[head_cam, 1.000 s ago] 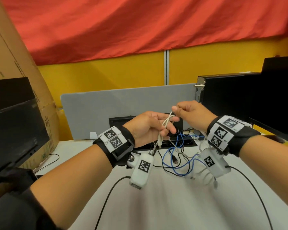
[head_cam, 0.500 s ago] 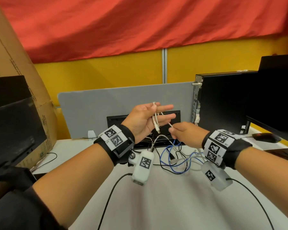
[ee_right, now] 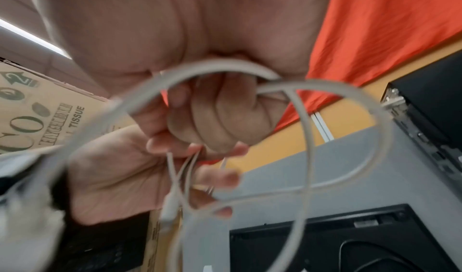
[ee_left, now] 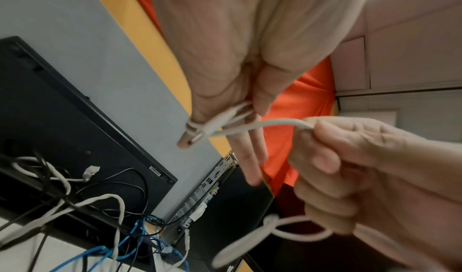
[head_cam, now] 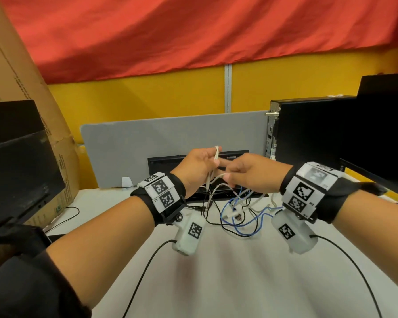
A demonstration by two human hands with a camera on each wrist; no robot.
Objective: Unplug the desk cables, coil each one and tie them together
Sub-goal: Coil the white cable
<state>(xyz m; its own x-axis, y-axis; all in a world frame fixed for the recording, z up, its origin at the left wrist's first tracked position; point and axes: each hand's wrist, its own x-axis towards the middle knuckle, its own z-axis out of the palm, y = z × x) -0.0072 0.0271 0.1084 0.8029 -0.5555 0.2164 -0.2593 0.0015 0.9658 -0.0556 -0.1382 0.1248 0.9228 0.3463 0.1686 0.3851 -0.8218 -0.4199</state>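
Fingers apparently around white cable

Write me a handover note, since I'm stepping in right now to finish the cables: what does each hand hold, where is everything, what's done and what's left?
Left hand: pinches the gathered loops of the white cable above the desk.
Right hand: grips the same cable's loose run, close beside the left.
Blue cable, a grey one and thin black cables lie tangled on the white desk, in front of the black cable tray.
Done: white cable partly coiled.
Left: finish this coil, coil the others, tie all together.
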